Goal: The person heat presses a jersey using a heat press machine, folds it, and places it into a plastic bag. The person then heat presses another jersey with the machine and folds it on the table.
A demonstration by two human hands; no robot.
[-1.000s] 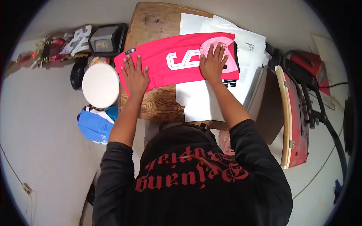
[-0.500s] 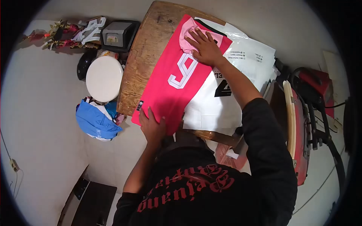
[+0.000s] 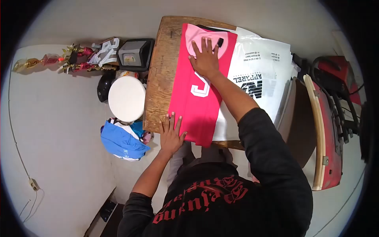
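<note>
A folded pink sports jersey [image 3: 189, 106] lies lengthwise on the wooden table, with part of a white number showing. My right hand [image 3: 206, 61] rests flat on its lighter pink top part, fingers spread, covering some of the number. Beside those fingertips is a small black mark. At the lower left edge of the jersey, my left hand [image 3: 171, 136] lies open with its fingers stretched over the cloth. White plastic bags [image 3: 272, 75] printed with black lettering lie under and to the right of the jersey.
The wooden table [image 3: 156, 94] has a worn edge on the left. Left of it are a round white stool [image 3: 127, 98], a blue cloth bundle [image 3: 122, 140], a grey-and-black box [image 3: 135, 54] and trophies [image 3: 77, 59]. A red machine with a wooden edge [image 3: 316, 130] stands at the right.
The jersey now lies straighter and its top is spread smoother. My right hand has moved down slightly and still presses flat; my left hand sits at the lower left edge. The view has shifted.
</note>
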